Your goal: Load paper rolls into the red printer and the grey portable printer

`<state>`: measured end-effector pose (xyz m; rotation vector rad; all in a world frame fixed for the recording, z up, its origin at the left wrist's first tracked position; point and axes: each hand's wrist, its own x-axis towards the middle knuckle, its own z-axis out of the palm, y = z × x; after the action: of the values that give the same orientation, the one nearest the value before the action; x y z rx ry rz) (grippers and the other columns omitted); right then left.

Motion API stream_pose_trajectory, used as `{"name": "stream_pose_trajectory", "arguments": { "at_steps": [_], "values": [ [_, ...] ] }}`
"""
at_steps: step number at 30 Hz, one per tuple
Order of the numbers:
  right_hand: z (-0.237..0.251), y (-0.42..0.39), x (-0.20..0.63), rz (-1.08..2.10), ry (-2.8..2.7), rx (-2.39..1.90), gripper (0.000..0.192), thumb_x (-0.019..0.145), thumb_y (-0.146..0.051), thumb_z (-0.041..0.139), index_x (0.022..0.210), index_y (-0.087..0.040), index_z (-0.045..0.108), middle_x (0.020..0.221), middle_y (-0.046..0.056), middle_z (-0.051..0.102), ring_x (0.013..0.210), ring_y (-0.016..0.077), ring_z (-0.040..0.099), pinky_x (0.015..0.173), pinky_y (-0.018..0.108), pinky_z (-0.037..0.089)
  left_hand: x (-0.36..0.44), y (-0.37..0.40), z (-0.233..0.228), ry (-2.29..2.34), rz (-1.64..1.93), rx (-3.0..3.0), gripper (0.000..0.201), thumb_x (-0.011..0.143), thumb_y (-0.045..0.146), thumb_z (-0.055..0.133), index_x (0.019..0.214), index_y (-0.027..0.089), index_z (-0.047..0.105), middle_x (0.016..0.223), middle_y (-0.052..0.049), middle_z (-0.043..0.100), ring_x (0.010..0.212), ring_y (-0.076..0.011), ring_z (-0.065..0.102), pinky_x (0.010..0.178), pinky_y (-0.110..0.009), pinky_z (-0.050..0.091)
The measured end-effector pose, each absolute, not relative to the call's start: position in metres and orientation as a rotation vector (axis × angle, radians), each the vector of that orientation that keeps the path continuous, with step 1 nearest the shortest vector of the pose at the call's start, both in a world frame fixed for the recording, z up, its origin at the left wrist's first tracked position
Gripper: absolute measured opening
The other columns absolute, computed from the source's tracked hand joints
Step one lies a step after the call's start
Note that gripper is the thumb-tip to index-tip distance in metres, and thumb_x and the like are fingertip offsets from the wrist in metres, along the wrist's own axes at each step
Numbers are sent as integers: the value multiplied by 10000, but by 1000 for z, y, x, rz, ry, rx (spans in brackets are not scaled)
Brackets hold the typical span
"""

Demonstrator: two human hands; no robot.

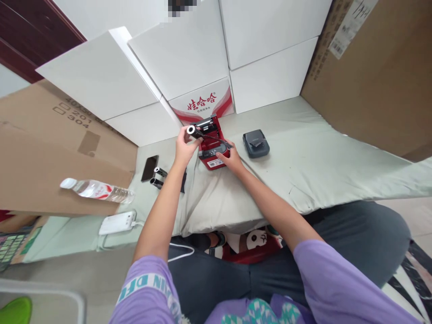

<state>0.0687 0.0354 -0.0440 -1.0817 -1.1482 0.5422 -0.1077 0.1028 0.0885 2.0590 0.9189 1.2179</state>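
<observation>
left hand [184,146]: grasping a small roll [191,131], held just above the red printer [212,144]
right hand [230,159]: gripping the printer's front right corner
printer: resting on the bench [303,166]

Red printer [212,146], glossy moulded plastic; small roll [191,131] held in the left hand [184,146], smooth, with a pale end face; grey device [255,143], matt plastic; table cover [303,166], pale green cloth, matt and creased; phone [150,168], glossy black; water bottle [97,190], clear smooth plastic; stacked boxes [182,54], smooth white card; large cartons [378,76], matt brown corrugated cardboard.
</observation>
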Motion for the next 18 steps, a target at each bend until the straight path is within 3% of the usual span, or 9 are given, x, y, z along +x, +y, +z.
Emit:
{"name": "stream_pose_trajectory", "arguments": {
  "at_steps": [5,11,18],
  "values": [
    [-44,38,67,532,-1112,-1101,890,718,-760,764,1418,-267,523,1425,151,591,1364,337,560,1203,545,437,-108,108,81,1085,1041,2107,405,702,298,743,1061,218,574,1098,-55,704,967,-216,687,787,-293,538],
    [-48,42,67,502,-1118,-1100,849,745,-735,734,1411,-253,519,1439,161,583,1379,335,542,1228,534,407,-97,117,73,1138,825,2323,321,697,174,667,1014,204,705,1082,-64,781,1091,-258,695,1008,-376,513],
    [-48,42,70,491,-1157,-1101,790,762,-571,756,1427,-228,502,1421,166,591,1354,337,550,1205,535,424,-80,153,70,986,506,2325,355,676,123,646,1001,157,783,1042,-83,805,1024,-266,736,967,-387,565]
  ]
}}
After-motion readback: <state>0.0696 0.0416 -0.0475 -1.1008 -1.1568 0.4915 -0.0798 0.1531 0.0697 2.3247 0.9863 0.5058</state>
